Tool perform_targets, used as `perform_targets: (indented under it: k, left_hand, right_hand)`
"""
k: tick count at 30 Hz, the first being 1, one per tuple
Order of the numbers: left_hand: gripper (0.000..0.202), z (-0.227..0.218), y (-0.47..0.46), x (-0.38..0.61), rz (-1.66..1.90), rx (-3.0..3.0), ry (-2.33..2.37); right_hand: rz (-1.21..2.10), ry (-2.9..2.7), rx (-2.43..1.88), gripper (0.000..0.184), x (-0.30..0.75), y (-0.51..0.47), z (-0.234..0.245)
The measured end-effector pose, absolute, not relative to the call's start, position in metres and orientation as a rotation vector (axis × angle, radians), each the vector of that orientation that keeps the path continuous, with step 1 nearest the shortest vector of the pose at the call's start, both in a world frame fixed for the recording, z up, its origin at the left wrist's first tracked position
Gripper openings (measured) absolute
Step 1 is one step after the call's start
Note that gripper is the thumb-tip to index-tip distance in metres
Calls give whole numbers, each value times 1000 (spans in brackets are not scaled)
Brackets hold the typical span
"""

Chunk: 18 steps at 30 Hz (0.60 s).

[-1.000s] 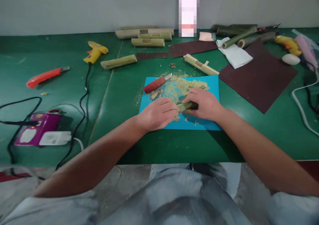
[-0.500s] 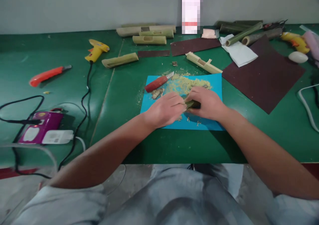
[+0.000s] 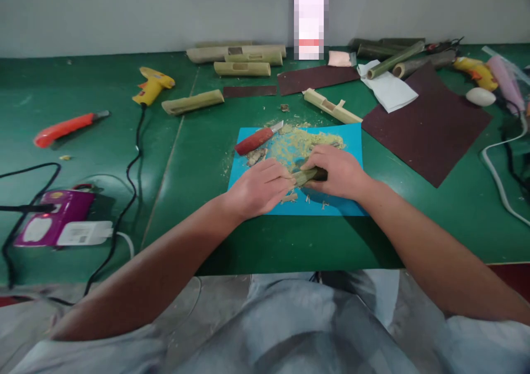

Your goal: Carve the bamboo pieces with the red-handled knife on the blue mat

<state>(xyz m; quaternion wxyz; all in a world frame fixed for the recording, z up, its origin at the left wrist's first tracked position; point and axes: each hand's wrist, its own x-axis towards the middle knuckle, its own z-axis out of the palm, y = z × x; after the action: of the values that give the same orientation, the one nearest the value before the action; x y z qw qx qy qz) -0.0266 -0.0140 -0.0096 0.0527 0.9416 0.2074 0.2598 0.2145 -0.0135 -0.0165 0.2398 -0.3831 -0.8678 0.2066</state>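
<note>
Both hands close on one short bamboo piece [image 3: 308, 175] — left hand [image 3: 259, 188] gripping its near end, right hand [image 3: 337, 170] wrapping the other — held low over the blue mat [image 3: 356, 142], seemingly so shavings [image 3: 304, 141] land beyond the knuckles.

light: even, bright | shadows: soft | edges: bent, slightly blurred

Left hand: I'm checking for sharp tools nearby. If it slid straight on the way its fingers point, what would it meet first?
Probably the green bamboo piece its fingertips already touch, then the right hand gripping it. The left hand points away from the red-handled knife.
</note>
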Motion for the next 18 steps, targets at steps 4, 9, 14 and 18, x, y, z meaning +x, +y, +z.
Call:
perform_targets:
  k: [4,9,14,18]
  left_hand:
    - [13,-12,-12,-27,827,2919,591]
    - [11,-12,-15,-30,878,2886,553]
    - [13,-10,-13,-25,923,2909,566]
    - [13,-10,-13,-25,920,2909,521]
  right_hand:
    - [528,-2380,-1069,19,214,-14,-16]
    - [535,-2389,-1064,19,214,-14,-17]
    - [518,-2380,-1084,19,215,-14,-17]
    - [533,-2368,-1083,17,215,-15,-16]
